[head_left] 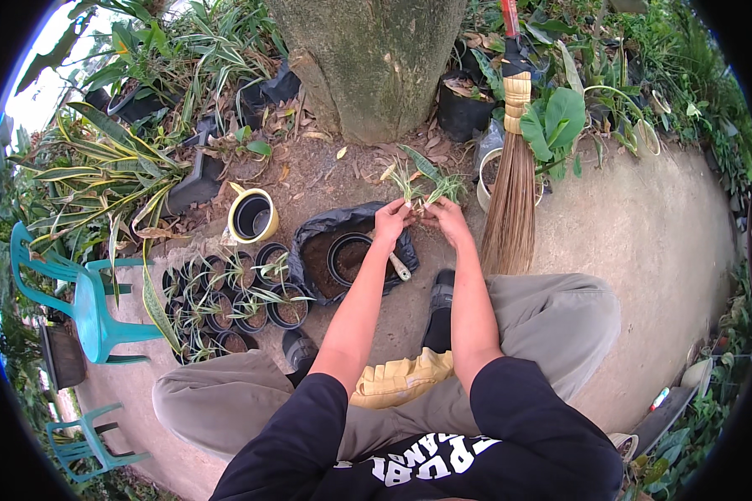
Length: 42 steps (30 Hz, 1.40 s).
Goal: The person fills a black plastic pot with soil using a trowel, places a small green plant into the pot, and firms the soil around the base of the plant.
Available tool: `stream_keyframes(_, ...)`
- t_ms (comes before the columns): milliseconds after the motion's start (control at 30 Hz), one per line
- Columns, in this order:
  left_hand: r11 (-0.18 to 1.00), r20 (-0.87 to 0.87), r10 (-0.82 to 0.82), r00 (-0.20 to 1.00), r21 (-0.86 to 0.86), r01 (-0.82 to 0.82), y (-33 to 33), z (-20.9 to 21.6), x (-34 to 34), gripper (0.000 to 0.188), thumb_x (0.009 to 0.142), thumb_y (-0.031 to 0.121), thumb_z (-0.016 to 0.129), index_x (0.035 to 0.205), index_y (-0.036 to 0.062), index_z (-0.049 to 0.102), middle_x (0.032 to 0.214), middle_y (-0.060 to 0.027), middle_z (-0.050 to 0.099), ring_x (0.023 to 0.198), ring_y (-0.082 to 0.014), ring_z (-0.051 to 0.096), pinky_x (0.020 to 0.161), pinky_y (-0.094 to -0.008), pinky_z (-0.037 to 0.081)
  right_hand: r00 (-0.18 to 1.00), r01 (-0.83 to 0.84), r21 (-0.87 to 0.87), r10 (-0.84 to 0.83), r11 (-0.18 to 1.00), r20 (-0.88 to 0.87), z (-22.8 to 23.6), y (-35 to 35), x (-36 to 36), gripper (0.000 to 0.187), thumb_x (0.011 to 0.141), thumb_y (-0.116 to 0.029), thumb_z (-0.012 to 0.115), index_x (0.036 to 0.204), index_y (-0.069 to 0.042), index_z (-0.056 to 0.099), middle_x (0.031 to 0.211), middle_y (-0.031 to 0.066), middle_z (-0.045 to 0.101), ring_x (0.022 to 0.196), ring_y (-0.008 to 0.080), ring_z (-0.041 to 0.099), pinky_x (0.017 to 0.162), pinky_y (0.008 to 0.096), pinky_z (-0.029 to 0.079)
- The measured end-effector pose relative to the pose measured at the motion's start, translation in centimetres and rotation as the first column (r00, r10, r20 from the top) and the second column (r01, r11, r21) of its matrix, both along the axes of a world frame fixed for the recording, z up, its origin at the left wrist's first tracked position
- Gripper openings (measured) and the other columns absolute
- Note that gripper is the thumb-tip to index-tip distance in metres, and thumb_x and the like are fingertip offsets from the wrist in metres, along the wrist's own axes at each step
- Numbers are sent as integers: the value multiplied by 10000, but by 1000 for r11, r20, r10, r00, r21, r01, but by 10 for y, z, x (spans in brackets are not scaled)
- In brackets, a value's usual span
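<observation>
My left hand point(391, 222) and my right hand point(446, 222) are raised close together beyond the black bag. Pinched in my left fingers is a small spider plant seedling point(406, 185) with thin striped leaves. My right fingers close on a second leafy seedling point(448, 189); the bases of the two nearly meet. Below my left forearm lies an open black plastic bag point(311, 227) of dark soil. Inside it sit a round black pot point(334, 260) and a trowel, whose pale handle point(399, 267) sticks out on the right.
Several small black pots with seedlings point(241, 306) stand grouped at left, near a yellow mug-shaped pot point(252, 214). Green plastic chairs point(100, 307) are farther left. A stick broom point(511, 200) stands upright at right, by a white pot point(485, 180). A tree trunk point(374, 67) rises ahead.
</observation>
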<state>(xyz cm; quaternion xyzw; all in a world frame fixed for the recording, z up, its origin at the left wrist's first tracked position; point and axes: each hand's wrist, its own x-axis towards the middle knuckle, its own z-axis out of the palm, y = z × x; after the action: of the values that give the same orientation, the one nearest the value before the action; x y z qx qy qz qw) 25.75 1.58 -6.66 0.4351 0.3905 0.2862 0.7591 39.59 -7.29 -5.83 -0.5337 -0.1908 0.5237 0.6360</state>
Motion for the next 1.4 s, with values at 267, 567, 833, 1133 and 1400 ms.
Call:
stream_keyframes(267, 999, -63, 52, 997, -2, -53, 5, -5, -3, 241, 925, 111, 649, 1149, 25, 672, 943, -28, 687, 764, -104, 631, 641, -255, 543, 995, -45, -92, 54, 995, 90, -6, 0, 1, 319, 920, -152, 622, 1234, -103, 638, 937, 4, 640, 826, 105, 585, 734, 285, 539)
stream_keyframes(567, 994, -159, 66, 985, 95, -51, 1, -2, 3, 261, 880, 131, 715, 1107, 13, 660, 977, -62, 699, 823, -110, 646, 661, -246, 515, 972, -154, -107, 170, 982, 162, -7, 7, -4, 243, 896, -153, 663, 1115, -48, 674, 941, 15, 676, 802, 106, 610, 700, 270, 510)
stream_keyframes(833, 987, -56, 133, 990, 97, -127, 0, -3, 7, 159, 821, 40, 755, 957, 2, 683, 885, -60, 708, 737, -104, 641, 625, -239, 509, 951, -22, -99, 52, 995, 304, -10, 11, -6, 200, 879, -171, 700, 944, 14, 662, 805, 46, 663, 670, 111, 611, 611, 261, 500)
stream_keyframes(1133, 995, -151, 57, 987, 89, -44, 4, -2, 3, 188, 858, 112, 736, 1026, 28, 715, 932, -39, 705, 816, -106, 650, 710, -233, 514, 888, -15, -95, 56, 995, 456, -2, 13, -7, 223, 845, -171, 720, 923, 33, 677, 753, 52, 661, 642, 109, 604, 590, 263, 487)
stream_keyframes(1400, 969, -275, 46, 960, 244, 24, 9, 3, -1, 248, 806, 136, 785, 1001, -6, 730, 828, -45, 716, 672, -83, 621, 594, -233, 496, 840, -31, -81, 70, 996, 538, 0, 12, -7, 233, 812, -189, 740, 885, 27, 692, 690, 33, 639, 613, 94, 564, 568, 268, 448)
